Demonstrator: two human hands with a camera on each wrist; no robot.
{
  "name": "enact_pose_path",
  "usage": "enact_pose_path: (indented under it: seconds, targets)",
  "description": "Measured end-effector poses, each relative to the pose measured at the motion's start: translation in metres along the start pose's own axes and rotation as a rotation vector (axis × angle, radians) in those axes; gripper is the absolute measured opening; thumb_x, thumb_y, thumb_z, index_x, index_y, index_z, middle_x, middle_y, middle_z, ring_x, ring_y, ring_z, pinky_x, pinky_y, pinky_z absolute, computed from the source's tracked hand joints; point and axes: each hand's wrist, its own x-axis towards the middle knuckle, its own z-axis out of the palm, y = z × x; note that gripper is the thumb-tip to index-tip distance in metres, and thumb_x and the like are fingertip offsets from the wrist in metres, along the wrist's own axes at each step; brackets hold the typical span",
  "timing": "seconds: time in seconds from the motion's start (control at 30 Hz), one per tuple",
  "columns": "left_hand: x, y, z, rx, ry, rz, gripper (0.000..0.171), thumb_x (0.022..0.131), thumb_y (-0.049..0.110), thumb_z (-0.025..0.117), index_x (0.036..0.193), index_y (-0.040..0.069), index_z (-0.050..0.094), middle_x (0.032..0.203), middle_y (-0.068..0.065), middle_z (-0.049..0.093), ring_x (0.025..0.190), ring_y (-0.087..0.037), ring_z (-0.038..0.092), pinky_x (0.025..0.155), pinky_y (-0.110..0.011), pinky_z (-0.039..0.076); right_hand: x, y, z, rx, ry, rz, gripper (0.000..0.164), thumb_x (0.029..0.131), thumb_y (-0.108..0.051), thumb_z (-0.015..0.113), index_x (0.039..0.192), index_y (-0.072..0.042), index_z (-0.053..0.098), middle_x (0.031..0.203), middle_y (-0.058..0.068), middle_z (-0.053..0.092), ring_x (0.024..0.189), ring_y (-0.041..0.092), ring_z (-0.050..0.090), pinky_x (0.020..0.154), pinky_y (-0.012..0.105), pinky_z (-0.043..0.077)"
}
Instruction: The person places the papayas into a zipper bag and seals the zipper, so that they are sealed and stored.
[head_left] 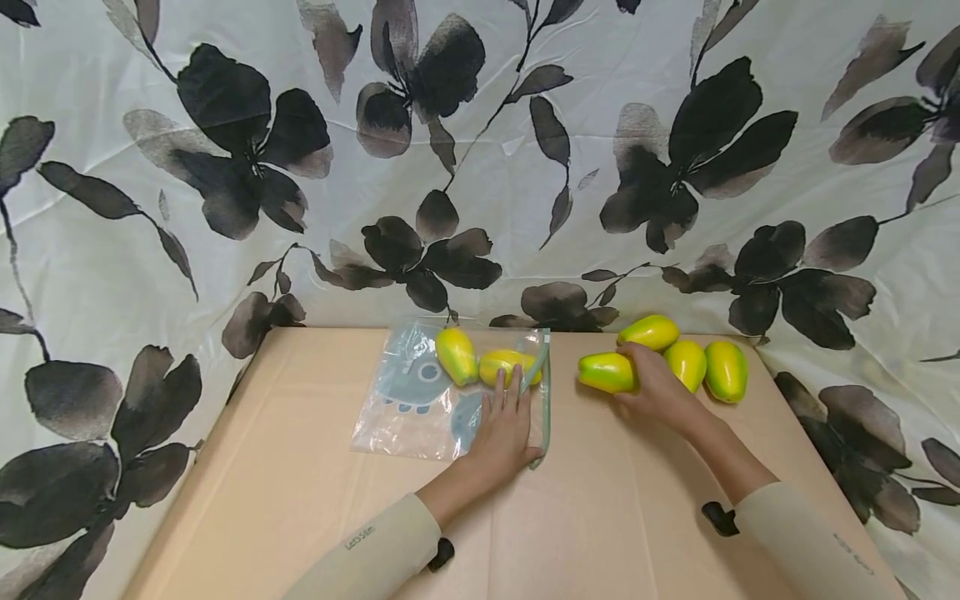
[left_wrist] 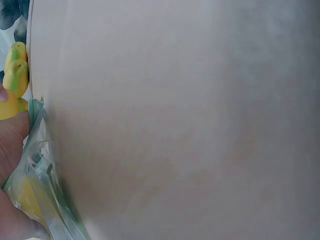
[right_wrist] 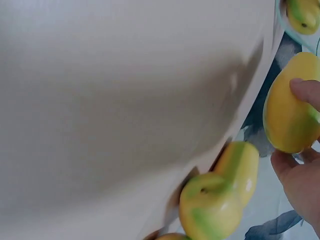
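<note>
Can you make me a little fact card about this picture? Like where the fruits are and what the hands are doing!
Left hand: left hand rests on the bag, fingers straight
Right hand: right hand holds one fruit
Bag: clear plastic bag with a blue picture, lying flat-side down
Fruits inside bag: two
Loose fruits beyond the right hand: three, close together
Fruit colours: yellow and green
Surface: light brown tabletop
Behind: white cloth with dark flowers

I see both forearms [head_left: 729,457] stretched forward: the left hand [head_left: 501,429] with fingers extended, thumb apart; the right hand [head_left: 657,385] curled, gripping.
</note>
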Motion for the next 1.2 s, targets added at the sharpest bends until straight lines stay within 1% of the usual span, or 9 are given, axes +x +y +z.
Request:
enact_pose_path:
  seconds: [0.13,0.37,0.57,0.7,0.8,0.97,1.1,1.2]
  targets:
    - [0.000,0.000,0.000,-0.007,0.005,0.005,0.108,0.078,0.053,0.086,0.158,0.000,0.036,0.173,-0.022,-0.001,0.159,-0.046,0.003,0.117,-0.066,0.032,-0.001,-0.009,0.006,0.016,-0.029,0.007,0.078,0.080,-0.006,0.085,0.144,0.007,0.042,0.143,0.031,0.051,0.131,0.050,0.050,0.112,0.066,0.038]
    - [0.000,0.000,-0.001,-0.010,0.000,0.003,0.108,0.078,0.053,0.086,0.157,0.000,0.036,0.173,-0.022,-0.002,0.159,-0.046,0.003,0.118,-0.066,0.032,0.000,-0.020,0.014,0.051,-0.060,-0.043,0.077,0.081,-0.005,0.084,0.144,0.005,0.041,0.141,0.027,0.052,0.132,0.045,0.051,0.113,0.062,0.040]
    - [-0.001,0.000,-0.002,-0.008,-0.007,0.002,0.107,0.078,0.053,0.086,0.157,-0.001,0.037,0.173,-0.022,-0.002,0.159,-0.046,0.003,0.118,-0.066,0.031,0.006,-0.028,0.021,0.065,-0.096,-0.052,0.077,0.083,-0.007,0.084,0.146,0.004,0.040,0.143,0.027,0.051,0.132,0.042,0.051,0.113,0.061,0.040]
    - [0.000,0.000,-0.003,-0.006,-0.010,0.002,0.108,0.079,0.054,0.085,0.158,-0.001,0.035,0.173,-0.021,-0.003,0.159,-0.046,0.003,0.118,-0.067,0.031,0.010,-0.033,0.025,0.084,-0.104,-0.049,0.076,0.083,-0.007,0.084,0.145,0.003,0.041,0.143,0.028,0.049,0.133,0.043,0.049,0.114,0.061,0.040]
    - [-0.001,0.000,-0.003,-0.007,-0.012,0.004,0.109,0.080,0.054,0.084,0.159,-0.001,0.033,0.173,-0.021,-0.004,0.159,-0.046,0.002,0.118,-0.067,0.030,0.013,-0.034,0.030,0.077,-0.091,-0.050,0.075,0.083,-0.007,0.084,0.145,0.001,0.042,0.143,0.029,0.046,0.131,0.044,0.050,0.113,0.062,0.041]
    - [-0.001,-0.001,-0.002,-0.020,-0.017,0.006,0.110,0.081,0.053,0.084,0.161,0.000,0.029,0.173,-0.020,-0.007,0.159,-0.046,0.000,0.119,-0.066,0.029,0.016,-0.040,0.036,0.067,-0.080,-0.015,0.076,0.083,-0.006,0.083,0.146,-0.003,0.041,0.141,0.032,0.039,0.125,0.049,0.052,0.108,0.064,0.045]
    - [-0.001,-0.001,-0.001,-0.029,-0.015,0.001,0.111,0.080,0.052,0.085,0.161,0.000,0.029,0.173,-0.019,-0.006,0.159,-0.046,0.001,0.119,-0.066,0.029,0.019,-0.047,0.039,0.076,-0.102,0.023,0.077,0.082,-0.002,0.077,0.149,-0.004,0.038,0.142,0.033,0.035,0.124,0.050,0.051,0.108,0.064,0.045]
    - [-0.002,-0.001,-0.001,-0.026,-0.021,0.001,0.112,0.080,0.052,0.085,0.161,0.000,0.028,0.174,-0.018,-0.007,0.159,-0.045,0.001,0.120,-0.065,0.028,0.021,-0.050,0.042,0.074,-0.119,0.028,0.079,0.081,0.003,0.071,0.151,-0.004,0.036,0.142,0.033,0.034,0.125,0.049,0.051,0.109,0.064,0.045]
